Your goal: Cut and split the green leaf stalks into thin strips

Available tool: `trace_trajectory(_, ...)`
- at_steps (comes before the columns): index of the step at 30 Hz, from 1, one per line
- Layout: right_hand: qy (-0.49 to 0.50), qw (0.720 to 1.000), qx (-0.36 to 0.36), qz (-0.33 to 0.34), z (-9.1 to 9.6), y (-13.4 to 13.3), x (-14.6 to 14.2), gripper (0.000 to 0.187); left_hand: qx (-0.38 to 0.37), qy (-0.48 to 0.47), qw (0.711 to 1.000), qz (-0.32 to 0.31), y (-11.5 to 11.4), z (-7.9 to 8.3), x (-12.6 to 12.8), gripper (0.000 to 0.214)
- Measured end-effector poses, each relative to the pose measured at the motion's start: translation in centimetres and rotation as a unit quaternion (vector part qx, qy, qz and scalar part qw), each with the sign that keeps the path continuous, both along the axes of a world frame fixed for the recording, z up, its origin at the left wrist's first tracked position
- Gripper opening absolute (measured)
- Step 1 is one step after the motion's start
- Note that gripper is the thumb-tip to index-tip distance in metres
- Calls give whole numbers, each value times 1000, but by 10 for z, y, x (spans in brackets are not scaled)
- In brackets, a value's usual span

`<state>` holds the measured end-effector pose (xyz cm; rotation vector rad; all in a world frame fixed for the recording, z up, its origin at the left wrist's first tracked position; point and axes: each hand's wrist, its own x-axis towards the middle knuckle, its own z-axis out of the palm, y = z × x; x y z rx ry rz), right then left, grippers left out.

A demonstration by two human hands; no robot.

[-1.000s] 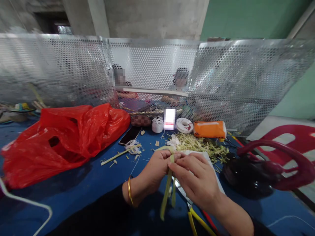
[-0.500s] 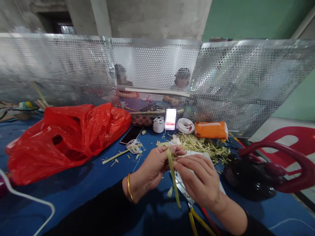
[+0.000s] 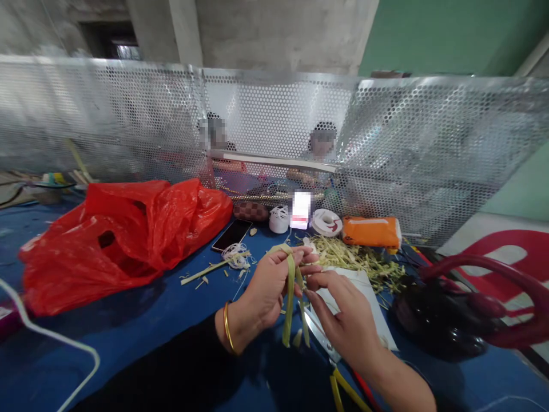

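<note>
My left hand [image 3: 268,283] is closed on a folded green leaf strip [image 3: 290,303], pinching it near its bent top while two ends hang down. My right hand [image 3: 343,317] meets it from the right, thumb and forefinger pinched on the same strip just below the fold. Both hands hover above the blue table [image 3: 141,326]. A gold bangle [image 3: 227,335] sits on my left wrist. Under my right hand lie a white sheet [image 3: 369,297] and yellow-handled scissors [image 3: 338,380].
A crumpled red plastic bag [image 3: 124,234] fills the left. Behind my hands lie a phone [image 3: 231,234], loose white string [image 3: 234,254], a thread spool [image 3: 279,219], a tape roll [image 3: 326,222], an orange packet [image 3: 371,232] and green leaf scraps [image 3: 360,257]. A dark bag [image 3: 437,315] stands right. Two people sit behind the perforated metal screen [image 3: 429,149].
Both hands have risen slightly and drawn apart a little. The strip's hanging ends swung; now two ends dangle below my left hand. The camera view tilted slightly down.
</note>
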<state>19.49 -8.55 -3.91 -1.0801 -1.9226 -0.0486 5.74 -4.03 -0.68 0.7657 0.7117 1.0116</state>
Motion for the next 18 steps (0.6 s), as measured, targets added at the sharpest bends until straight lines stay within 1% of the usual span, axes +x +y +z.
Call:
trace_trajectory(2,-20,999,25,14,1,0,0,10,-6,-10,1000,4,0,0,1,15)
trace_trajectory(5,-68,992,100,47,1,-2,1,25,-15,-28,999,11,-1,-1,2,12)
trace_trajectory(7,-72,990,114,46,0,-4,1,29,-18,-32,999,15,-1,-3,2,11)
trace_trajectory(11,-37,998,59,8,-4,-6,-2,20,-11,-25,999,21,-2,-5,2,13)
trace_trajectory(15,6,999,-27,-31,-13,-6,-8,21,-18,-17,999,29,-4,-6,4,13)
trace_trajectory(18,58,993,-100,-20,-17,-7,-12,21,-26,-12,999,30,-5,-7,7,14)
